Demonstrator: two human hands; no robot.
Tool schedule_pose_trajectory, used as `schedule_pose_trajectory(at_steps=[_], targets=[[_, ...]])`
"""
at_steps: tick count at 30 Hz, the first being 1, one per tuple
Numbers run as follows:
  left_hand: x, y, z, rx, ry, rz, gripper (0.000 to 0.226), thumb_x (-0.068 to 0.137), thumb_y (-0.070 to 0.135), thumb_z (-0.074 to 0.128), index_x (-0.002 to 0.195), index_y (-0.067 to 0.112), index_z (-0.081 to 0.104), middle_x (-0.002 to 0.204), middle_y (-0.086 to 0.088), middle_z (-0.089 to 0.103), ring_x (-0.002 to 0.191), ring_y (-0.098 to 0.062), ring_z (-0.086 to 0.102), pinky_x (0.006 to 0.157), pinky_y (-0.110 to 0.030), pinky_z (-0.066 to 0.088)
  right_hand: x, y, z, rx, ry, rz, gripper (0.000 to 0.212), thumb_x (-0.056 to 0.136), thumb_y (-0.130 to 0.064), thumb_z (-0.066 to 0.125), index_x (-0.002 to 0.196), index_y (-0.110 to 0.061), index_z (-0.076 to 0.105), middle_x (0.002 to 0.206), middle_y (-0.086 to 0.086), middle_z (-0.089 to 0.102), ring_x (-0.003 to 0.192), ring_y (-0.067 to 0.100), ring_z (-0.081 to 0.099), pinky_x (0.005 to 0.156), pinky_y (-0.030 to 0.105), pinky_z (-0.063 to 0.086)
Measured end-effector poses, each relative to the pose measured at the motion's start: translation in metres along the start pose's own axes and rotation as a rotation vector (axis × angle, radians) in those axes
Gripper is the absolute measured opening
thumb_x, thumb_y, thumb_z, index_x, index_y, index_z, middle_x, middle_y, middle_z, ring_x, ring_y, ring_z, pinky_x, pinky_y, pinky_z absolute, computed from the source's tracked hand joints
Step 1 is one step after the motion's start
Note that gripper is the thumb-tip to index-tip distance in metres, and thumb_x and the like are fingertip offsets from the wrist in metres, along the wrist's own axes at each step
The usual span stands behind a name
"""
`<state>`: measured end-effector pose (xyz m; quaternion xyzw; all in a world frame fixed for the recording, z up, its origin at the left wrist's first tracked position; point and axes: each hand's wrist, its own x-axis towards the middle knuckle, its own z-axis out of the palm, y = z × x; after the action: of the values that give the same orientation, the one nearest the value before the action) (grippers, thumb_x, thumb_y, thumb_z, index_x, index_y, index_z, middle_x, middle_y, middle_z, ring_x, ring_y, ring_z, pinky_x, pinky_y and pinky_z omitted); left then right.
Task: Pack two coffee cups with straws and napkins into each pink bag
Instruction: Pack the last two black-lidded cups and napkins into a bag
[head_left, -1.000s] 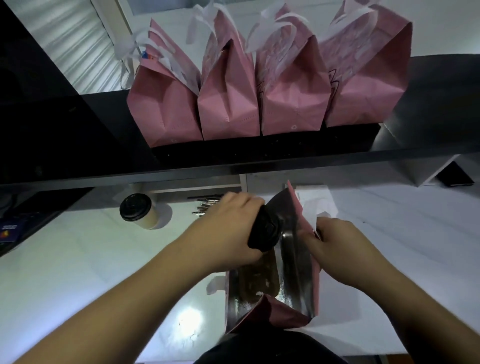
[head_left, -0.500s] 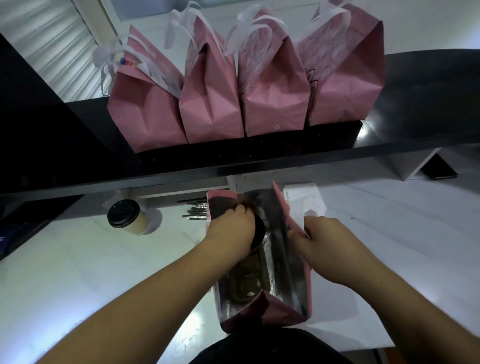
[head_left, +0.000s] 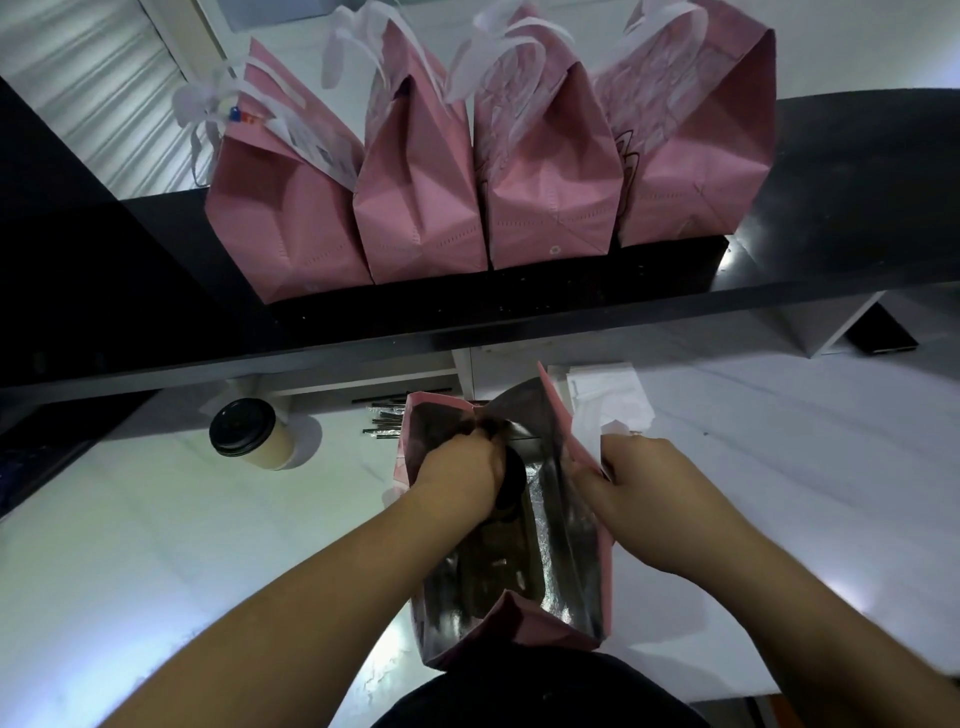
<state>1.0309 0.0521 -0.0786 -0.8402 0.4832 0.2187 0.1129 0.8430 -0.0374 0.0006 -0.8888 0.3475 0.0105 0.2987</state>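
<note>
An open pink bag (head_left: 587, 582) with a silver foil lining stands on the white counter in front of me. My left hand (head_left: 460, 478) reaches down inside it and grips a coffee cup (head_left: 511, 480) by its black lid. My right hand (head_left: 644, 491) pinches the bag's right wall near the top and holds it open. A second coffee cup (head_left: 249, 434) with a black lid stands on the counter to the left. Wrapped straws (head_left: 384, 423) lie behind the bag, and white napkins (head_left: 608, 405) lie at its far right.
Several closed pink bags (head_left: 415, 192) with white handles stand in a row on a black shelf (head_left: 841, 208) above the counter. The white counter (head_left: 130, 545) stretches to both sides. A dark flat object (head_left: 880, 332) lies at the far right under the shelf.
My left hand has lowered the cup from above the bag's mouth down into the bag. My right hand has stayed on the bag's right wall.
</note>
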Motion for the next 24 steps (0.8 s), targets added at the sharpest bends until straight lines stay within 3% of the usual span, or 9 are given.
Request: schedule_pose_trajectory(at_steps=[7, 11, 14, 16, 18, 20, 22, 24], targets=[[-0.005, 0.002, -0.004, 0.045, -0.043, 0.029, 0.064, 0.095, 0.02, 0.071, 0.151, 0.008, 0.042, 0.142, -0.017, 0.051, 0.122, -0.036, 0.058, 0.096, -0.047, 0.053, 0.0, 0.0, 0.002, 0.001, 0.034, -0.007, 0.043, 0.103, -0.041, 0.047, 0.07, -0.015, 0.042, 0.058, 0.002, 0.051, 0.05, 0.015, 0.047, 0.045, 0.026, 0.024], [-0.023, 0.01, -0.031, 0.056, -0.145, 0.099, 0.033, 0.097, 0.017, 0.066, 0.129, 0.006, 0.066, 0.122, -0.015, 0.068, 0.107, -0.032, 0.066, 0.086, -0.039, 0.054, 0.0, -0.003, 0.0, -0.009, 0.051, 0.002, 0.042, 0.102, -0.041, 0.049, 0.07, -0.015, 0.042, 0.058, 0.002, 0.052, 0.05, 0.016, 0.046, 0.045, 0.028, 0.026], [-0.042, 0.004, -0.052, -0.078, 0.1, 0.205, 0.018, 0.096, 0.028, 0.064, 0.111, 0.018, 0.069, 0.103, -0.002, 0.071, 0.092, -0.022, 0.066, 0.071, -0.033, 0.05, 0.0, -0.005, 0.001, -0.013, 0.055, 0.005, 0.041, 0.101, -0.039, 0.052, 0.069, -0.014, 0.043, 0.06, 0.002, 0.052, 0.053, 0.016, 0.048, 0.046, 0.029, 0.026], [-0.054, -0.014, -0.061, -0.331, 0.333, 0.207, 0.018, 0.093, 0.041, 0.061, 0.103, 0.031, 0.072, 0.095, 0.013, 0.072, 0.087, -0.007, 0.067, 0.07, -0.027, 0.054, 0.0, -0.006, 0.002, -0.017, 0.057, 0.008, 0.04, 0.1, -0.039, 0.052, 0.07, -0.014, 0.043, 0.061, 0.002, 0.053, 0.053, 0.016, 0.049, 0.046, 0.029, 0.027], [-0.058, -0.047, -0.06, -0.571, 0.552, 0.093, 0.02, 0.09, 0.05, 0.058, 0.097, 0.037, 0.071, 0.086, 0.023, 0.071, 0.08, 0.005, 0.065, 0.066, -0.017, 0.051, 0.0, -0.004, 0.004, -0.013, 0.057, 0.02, 0.04, 0.1, -0.039, 0.051, 0.07, -0.014, 0.045, 0.058, 0.001, 0.054, 0.051, 0.015, 0.049, 0.046, 0.027, 0.028], [-0.053, -0.092, -0.047, -0.653, 0.676, -0.086, 0.01, 0.093, 0.046, 0.061, 0.096, 0.04, 0.068, 0.083, 0.025, 0.069, 0.078, 0.005, 0.065, 0.06, -0.015, 0.045, -0.001, -0.002, 0.006, -0.01, 0.049, 0.034, 0.04, 0.101, -0.041, 0.051, 0.072, -0.013, 0.047, 0.054, -0.001, 0.054, 0.047, 0.012, 0.049, 0.045, 0.024, 0.028], [-0.045, -0.143, -0.027, -0.597, 0.673, -0.293, 0.016, 0.095, 0.037, 0.063, 0.109, 0.033, 0.068, 0.093, 0.016, 0.071, 0.08, -0.007, 0.064, 0.064, -0.025, 0.045, -0.001, -0.002, 0.008, 0.009, 0.052, 0.042, 0.041, 0.1, -0.04, 0.052, 0.071, -0.013, 0.047, 0.047, -0.001, 0.053, 0.044, 0.01, 0.051, 0.044, 0.023, 0.029], [-0.041, -0.19, -0.007, -0.492, 0.6, -0.459, 0.031, 0.096, 0.032, 0.06, 0.123, 0.017, 0.065, 0.107, -0.004, 0.071, 0.09, -0.026, 0.062, 0.073, -0.035, 0.048, -0.001, -0.003, 0.009, 0.029, 0.07, 0.042, 0.043, 0.099, -0.038, 0.054, 0.066, -0.013, 0.043, 0.044, -0.002, 0.051, 0.043, 0.005, 0.052, 0.044, 0.022, 0.027]])
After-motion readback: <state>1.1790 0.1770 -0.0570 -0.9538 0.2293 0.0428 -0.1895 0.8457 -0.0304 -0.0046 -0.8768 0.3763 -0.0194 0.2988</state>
